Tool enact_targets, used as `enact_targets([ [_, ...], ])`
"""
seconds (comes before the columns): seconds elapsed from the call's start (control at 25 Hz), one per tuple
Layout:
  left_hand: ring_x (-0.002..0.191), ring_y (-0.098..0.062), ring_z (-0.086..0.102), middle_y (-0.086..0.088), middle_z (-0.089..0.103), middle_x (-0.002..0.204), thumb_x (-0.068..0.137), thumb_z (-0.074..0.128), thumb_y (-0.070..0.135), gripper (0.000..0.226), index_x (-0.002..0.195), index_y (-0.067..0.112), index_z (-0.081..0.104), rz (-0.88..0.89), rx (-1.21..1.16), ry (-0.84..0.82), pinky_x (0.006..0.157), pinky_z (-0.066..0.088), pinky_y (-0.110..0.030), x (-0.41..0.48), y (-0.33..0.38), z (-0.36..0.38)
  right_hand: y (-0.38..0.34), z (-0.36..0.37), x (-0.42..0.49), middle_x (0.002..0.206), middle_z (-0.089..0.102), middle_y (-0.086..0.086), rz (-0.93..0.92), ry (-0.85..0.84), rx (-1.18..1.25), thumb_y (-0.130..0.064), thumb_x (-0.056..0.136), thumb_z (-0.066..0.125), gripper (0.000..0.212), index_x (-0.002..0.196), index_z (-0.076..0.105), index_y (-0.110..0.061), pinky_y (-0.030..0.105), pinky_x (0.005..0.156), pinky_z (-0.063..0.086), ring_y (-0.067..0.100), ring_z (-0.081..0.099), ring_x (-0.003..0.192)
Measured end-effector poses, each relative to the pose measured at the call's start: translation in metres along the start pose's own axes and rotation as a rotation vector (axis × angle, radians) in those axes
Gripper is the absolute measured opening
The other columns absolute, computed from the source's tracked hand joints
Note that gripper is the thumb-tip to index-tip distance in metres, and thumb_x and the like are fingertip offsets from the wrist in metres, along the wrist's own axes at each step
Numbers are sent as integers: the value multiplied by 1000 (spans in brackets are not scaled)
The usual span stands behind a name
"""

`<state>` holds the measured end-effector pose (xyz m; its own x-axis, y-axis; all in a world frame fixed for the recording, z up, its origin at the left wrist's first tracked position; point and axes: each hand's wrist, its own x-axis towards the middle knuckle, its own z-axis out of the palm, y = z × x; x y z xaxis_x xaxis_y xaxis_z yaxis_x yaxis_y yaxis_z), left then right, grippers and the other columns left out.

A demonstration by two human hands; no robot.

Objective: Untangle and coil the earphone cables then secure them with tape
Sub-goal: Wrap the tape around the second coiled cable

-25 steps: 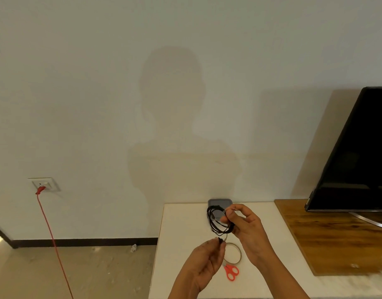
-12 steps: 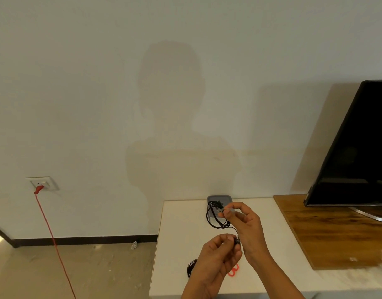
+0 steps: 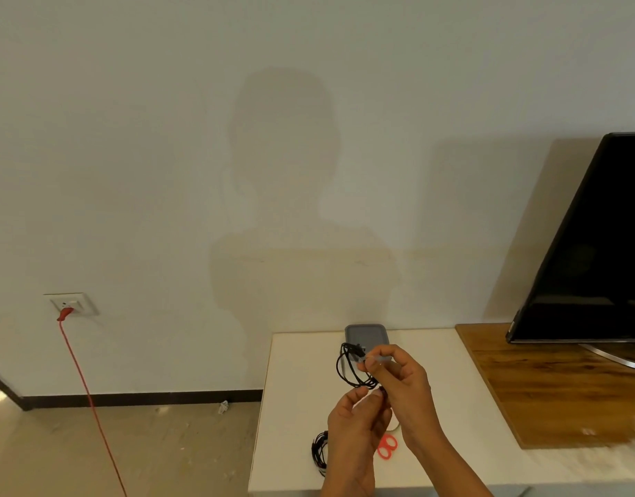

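right hand point(image 3: 398, 383) raised, pinching coiled cable point(image 3: 360, 383) | left hand point(image 3: 355, 428) below, pinching cable end

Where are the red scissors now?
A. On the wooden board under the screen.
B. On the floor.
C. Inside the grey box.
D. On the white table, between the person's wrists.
D: the red scissors lie on the white table, between the wrists of the left hand and the right hand, which both hold the black earphone cable.

The left hand point(image 3: 355, 425) and right hand point(image 3: 403, 385) are bare, as are both forearms point(image 3: 448, 460).
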<state>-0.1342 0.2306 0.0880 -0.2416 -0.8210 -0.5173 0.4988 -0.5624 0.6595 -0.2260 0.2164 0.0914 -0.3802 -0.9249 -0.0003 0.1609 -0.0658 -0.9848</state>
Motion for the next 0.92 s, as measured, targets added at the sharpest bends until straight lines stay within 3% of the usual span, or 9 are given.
enact_targets([
  [0.12,70,-27,73,-23,74,84,92,54,-5,34,124,-5,43,-90,-100,2,59,61,-31,-2,2,1,1,-3,0,81,74,8,-39,-43,-123,-5,86,64,6,88,67,-10,24,78,53,17,72,84],
  [0.2,72,-25,72,-22,72,90,93,58,4,36,124,-3,41,-82,33,71,60,60,-31,0,2,-5,1,-7,0,80,74,8,-37,-75,-158,-7,87,63,6,88,67,-11,27,79,53,17,71,83],
  [0.32,84,-21,63,-11,61,100,88,65,30,39,112,11,41,101,379,261,77,55,-34,10,0,-16,0,-9,-1,81,74,9,39,-61,-84,-10,89,61,6,89,66,-11,34,80,53,18,71,84],
  [0.4,95,-23,62,-9,61,103,88,64,37,37,109,11,47,86,313,195,85,53,-34,10,3,-18,0,-7,-4,83,74,12,134,-49,28,-12,88,61,7,92,65,-9,33,78,53,21,70,84],
  [0.48,98,-27,68,-16,71,102,91,61,29,33,107,0,61,-69,89,2,84,55,-36,6,8,-16,0,-2,-8,85,73,19,218,-54,102,-13,86,63,11,95,66,-7,30,72,53,24,69,78],
  [0.56,96,-31,71,-22,72,102,92,60,19,29,107,-5,66,-96,11,-70,81,58,-36,6,10,-19,2,0,-11,87,72,21,256,-65,82,-11,85,65,11,95,66,-6,27,67,52,24,68,77],
  [0.72,84,-26,74,-23,73,94,92,58,5,21,102,-14,58,-35,116,-24,66,60,-27,11,15,-29,4,-8,-9,86,69,14,327,-126,-35,-6,90,59,7,87,66,-6,17,55,46,18,60,71],
  [0.8,79,-25,74,-23,72,94,91,60,0,11,98,-7,54,-21,201,8,65,60,-27,12,21,-34,6,-13,-6,81,63,12,381,-168,-68,-5,90,58,10,86,67,-6,20,56,45,15,51,64],
  [0.92,81,-24,71,-19,72,93,89,60,-1,15,104,-1,59,-19,279,-5,69,58,-30,14,26,-40,7,-16,-3,79,61,12,445,-209,-87,-5,89,60,8,90,68,-4,23,63,50,17,53,66],
])
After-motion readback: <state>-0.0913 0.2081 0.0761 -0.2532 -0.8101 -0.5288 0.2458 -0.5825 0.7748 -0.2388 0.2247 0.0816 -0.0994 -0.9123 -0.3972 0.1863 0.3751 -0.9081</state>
